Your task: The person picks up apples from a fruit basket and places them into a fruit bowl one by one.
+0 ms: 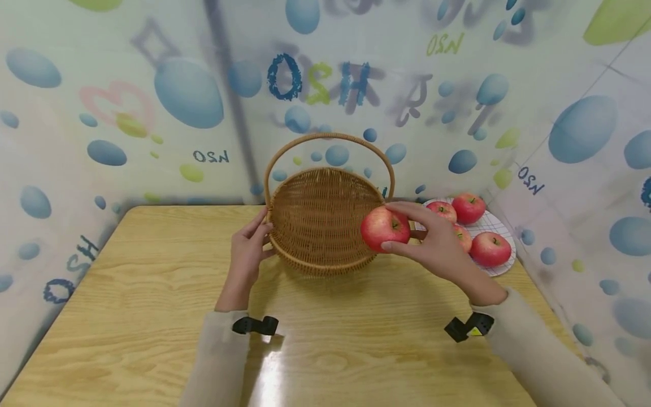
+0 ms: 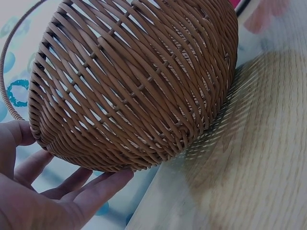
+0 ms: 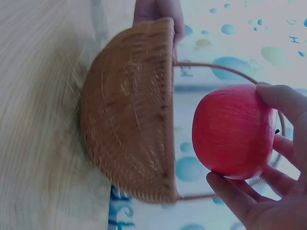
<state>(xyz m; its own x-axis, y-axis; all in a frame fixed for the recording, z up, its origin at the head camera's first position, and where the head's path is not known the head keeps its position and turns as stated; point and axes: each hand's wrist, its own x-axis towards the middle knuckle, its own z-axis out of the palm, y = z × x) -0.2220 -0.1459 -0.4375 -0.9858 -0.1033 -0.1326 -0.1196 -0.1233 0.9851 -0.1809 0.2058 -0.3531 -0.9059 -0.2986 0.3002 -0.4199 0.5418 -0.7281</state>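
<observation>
A brown wicker basket (image 1: 325,223) with a tall arched handle (image 1: 330,135) stands on the wooden table, its opening tilted toward me in the head view. My left hand (image 1: 246,251) holds the basket's left rim. The left wrist view shows that thumb at the rim and the fingers against the woven outside (image 2: 129,91). With thumb and fingers, my right hand (image 1: 439,243) grips a red apple (image 1: 378,230) near the basket's right rim. In the right wrist view the apple (image 3: 232,132) is held above the basket's edge, apart from it.
Several more red apples (image 1: 490,249) lie on a white plate with a grid pattern (image 1: 502,227), at the table's back right beyond my right hand. A patterned wall (image 1: 193,175) rises behind the table (image 1: 152,282), and another stands along its right side.
</observation>
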